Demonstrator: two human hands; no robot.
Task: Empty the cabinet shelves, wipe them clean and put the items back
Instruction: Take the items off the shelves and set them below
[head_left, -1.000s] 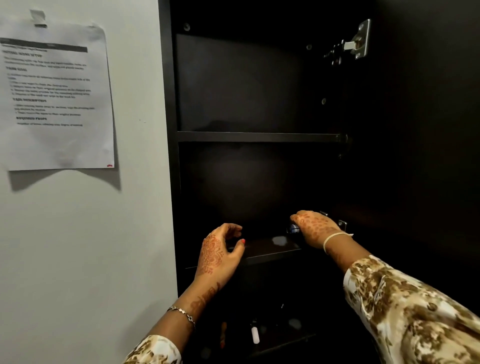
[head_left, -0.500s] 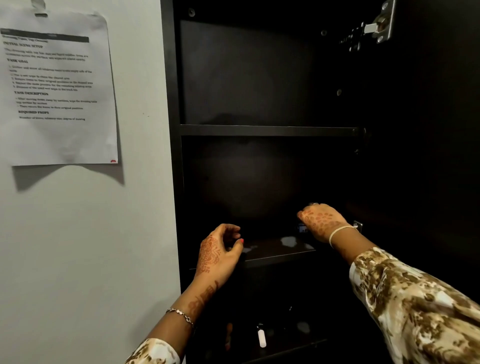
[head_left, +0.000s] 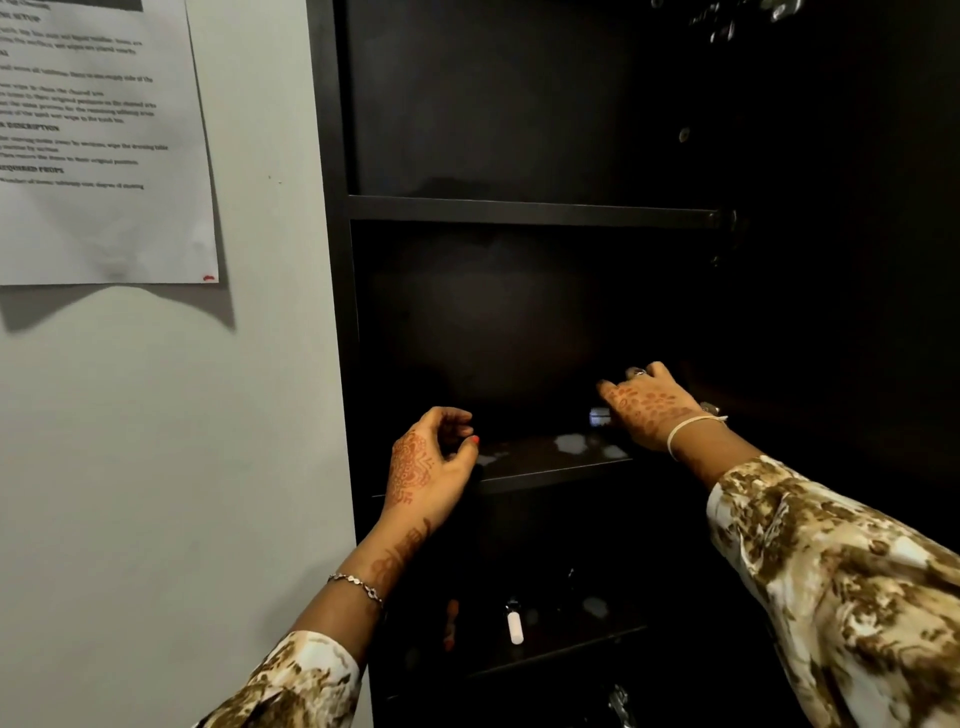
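Observation:
The dark cabinet (head_left: 337, 260) stands open, and its upper shelf (head_left: 530, 210) looks bare. My right hand (head_left: 649, 408) reaches deep over the right side of the middle shelf (head_left: 545, 470), laid over a small pale object (head_left: 600, 415) that peeks out at the thumb side. The dark hides how the fingers lie on it. Pale smudges (head_left: 571, 444) show on the shelf board. My left hand (head_left: 428, 462) hovers at the shelf's front left corner with loosely curled fingers, holding nothing.
On the lower shelf lie a small white tube (head_left: 514, 626) and an orange item (head_left: 451, 621); something shiny (head_left: 621, 701) sits below them. A printed sheet (head_left: 104, 140) is taped to the grey wall on the left. A metal hinge (head_left: 727, 21) is at the top right.
My right hand has slid to the right and deeper along the middle shelf, with the pale object still under it. The left hand has hardly moved. The view has tilted down.

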